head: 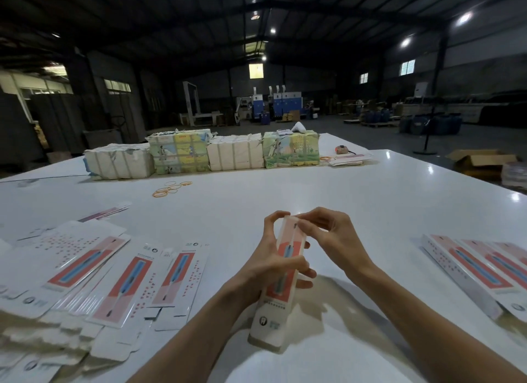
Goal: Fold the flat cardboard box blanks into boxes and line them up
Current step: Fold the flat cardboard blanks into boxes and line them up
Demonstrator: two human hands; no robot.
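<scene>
A long narrow white-and-red toothbrush box stands tilted above the white table, its near end low and its far end raised. My left hand grips its middle from the left, fingers curled round it. My right hand pinches the flap at the far top end. A heap of flat box blanks lies spread at the left. Folded boxes lie side by side in a row at the right edge.
Four wrapped bundles stand in a line across the far side of the table. Loose rubber bands lie in front of them. A few blanks and a small tape measure sit at the far right. Beyond is a dark warehouse floor.
</scene>
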